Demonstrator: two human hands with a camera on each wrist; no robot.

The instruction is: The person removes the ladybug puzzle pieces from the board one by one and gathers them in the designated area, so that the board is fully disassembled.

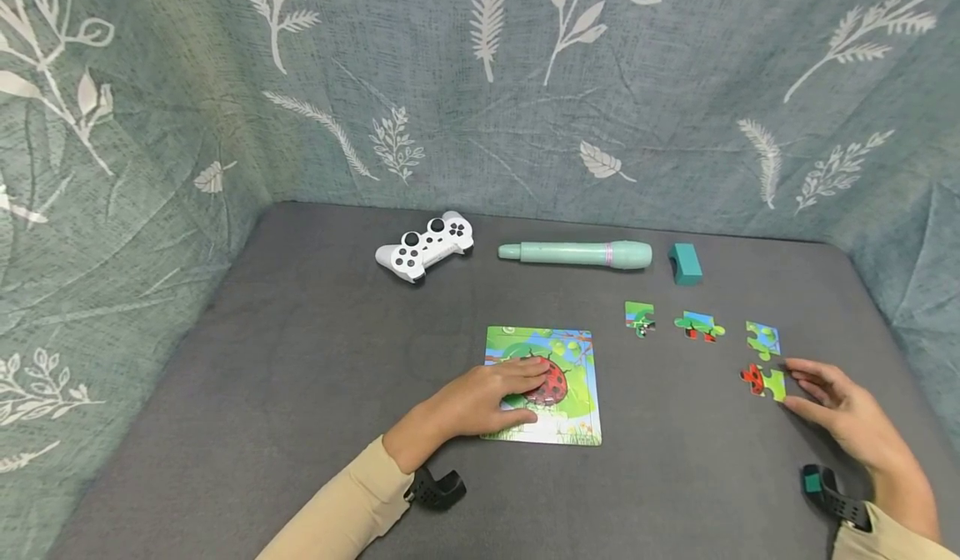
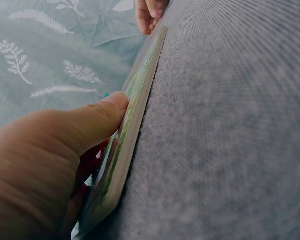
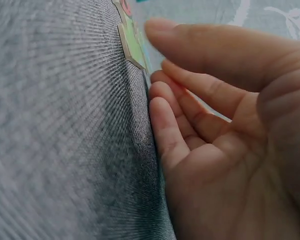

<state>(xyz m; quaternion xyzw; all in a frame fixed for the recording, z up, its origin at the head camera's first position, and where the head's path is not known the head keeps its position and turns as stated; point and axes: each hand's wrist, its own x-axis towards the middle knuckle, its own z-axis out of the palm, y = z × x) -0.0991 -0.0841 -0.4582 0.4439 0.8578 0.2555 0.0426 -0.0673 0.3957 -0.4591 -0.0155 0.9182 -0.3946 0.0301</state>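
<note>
A square ladybug puzzle board (image 1: 573, 422) lies flat on the table. My left hand (image 1: 491, 393) rests on it, its fingers over the red ladybug, the thumb on the lower part where a pale patch shows. My right hand (image 1: 847, 410) is beside a red-and-green puzzle piece (image 1: 774, 383) at the right, thumb and fingertips by its right edge. The right wrist view shows the thumb apart from that piece (image 3: 132, 45), with nothing between thumb and fingers. Just above it lies a blue-and-green piece (image 1: 765, 339).
Two more puzzle pieces, one with a dark figure (image 1: 640, 317) and one blue, green and red (image 1: 699, 325), lie right of the board. Farther back are a white game controller (image 1: 425, 247), a mint-green microphone-shaped stick (image 1: 573, 253) and a teal block (image 1: 686, 264). Patterned cloth (image 1: 450, 127) hangs behind.
</note>
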